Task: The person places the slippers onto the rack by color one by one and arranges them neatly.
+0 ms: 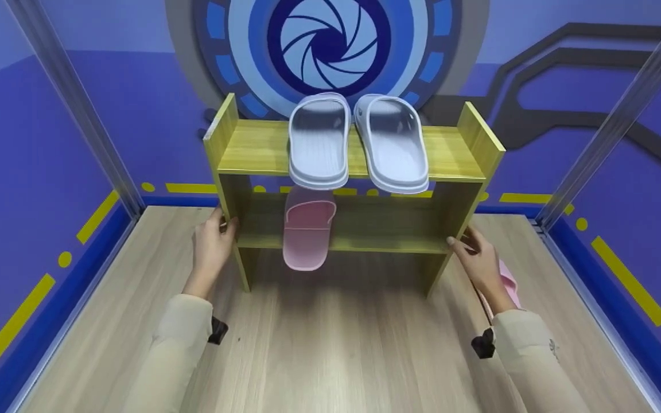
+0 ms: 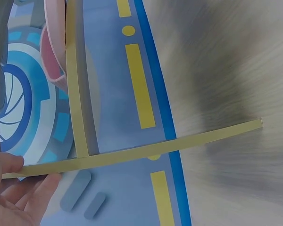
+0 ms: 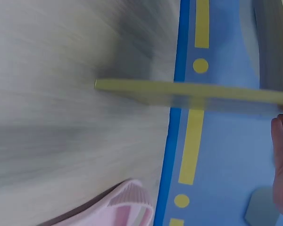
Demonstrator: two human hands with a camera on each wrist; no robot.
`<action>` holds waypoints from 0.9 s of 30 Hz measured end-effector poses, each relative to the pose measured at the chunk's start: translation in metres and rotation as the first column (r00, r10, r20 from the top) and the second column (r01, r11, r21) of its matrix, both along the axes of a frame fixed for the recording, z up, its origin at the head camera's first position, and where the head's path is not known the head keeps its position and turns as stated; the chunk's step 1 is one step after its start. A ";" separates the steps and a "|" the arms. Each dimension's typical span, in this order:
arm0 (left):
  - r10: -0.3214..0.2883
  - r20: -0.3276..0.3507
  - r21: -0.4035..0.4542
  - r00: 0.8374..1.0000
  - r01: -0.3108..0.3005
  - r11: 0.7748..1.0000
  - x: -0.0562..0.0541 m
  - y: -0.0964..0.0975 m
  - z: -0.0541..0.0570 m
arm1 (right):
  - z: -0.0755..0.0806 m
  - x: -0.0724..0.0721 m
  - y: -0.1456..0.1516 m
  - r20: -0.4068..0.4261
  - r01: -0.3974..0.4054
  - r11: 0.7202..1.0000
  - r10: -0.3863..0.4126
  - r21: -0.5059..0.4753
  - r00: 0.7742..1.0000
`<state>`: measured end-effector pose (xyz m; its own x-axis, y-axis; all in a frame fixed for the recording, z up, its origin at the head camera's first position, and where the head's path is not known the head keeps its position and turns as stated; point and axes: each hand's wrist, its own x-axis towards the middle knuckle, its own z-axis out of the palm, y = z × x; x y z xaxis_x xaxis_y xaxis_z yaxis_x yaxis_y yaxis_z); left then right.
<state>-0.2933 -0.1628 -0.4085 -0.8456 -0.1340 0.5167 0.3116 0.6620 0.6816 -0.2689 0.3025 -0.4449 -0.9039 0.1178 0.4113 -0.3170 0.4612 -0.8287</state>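
A two-tier wooden shoe rack (image 1: 256,150) stands between my two hands. My left hand (image 1: 213,244) grips its left side panel, thumb on one face and fingers on the other, as the left wrist view shows. On the opposite side, my right hand (image 1: 481,264) holds the right panel, with the thumb at its front edge. Two pale grey clogs, a left one (image 1: 319,143) and a right one (image 1: 396,146), sit side by side on the top shelf. A pink slipper (image 1: 306,248) lies on the lower shelf, left of centre, its end sticking out past the front edge.
Another pink slipper (image 3: 127,207) is on the wooden tabletop (image 1: 330,355), partly hidden behind my right wrist in the head view. Blue printed walls (image 1: 135,115) enclose the table at the back and sides, with metal posts (image 1: 78,109) at the corners.
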 end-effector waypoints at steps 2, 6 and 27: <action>-0.005 -0.011 -0.002 1.000 0.005 1.000 0.000 -0.001 -0.001 | -0.005 -0.002 0.011 0.002 0.007 1.000 -0.007 0.010 1.000; -0.001 0.002 -0.003 1.000 0.001 1.000 0.000 -0.002 -0.001 | -0.020 -0.006 0.036 -0.043 0.049 0.999 -0.048 0.009 0.998; -0.006 -0.016 -0.011 1.000 0.006 1.000 -0.002 -0.004 -0.002 | -0.103 0.026 0.108 0.246 0.266 0.943 -0.312 0.201 0.918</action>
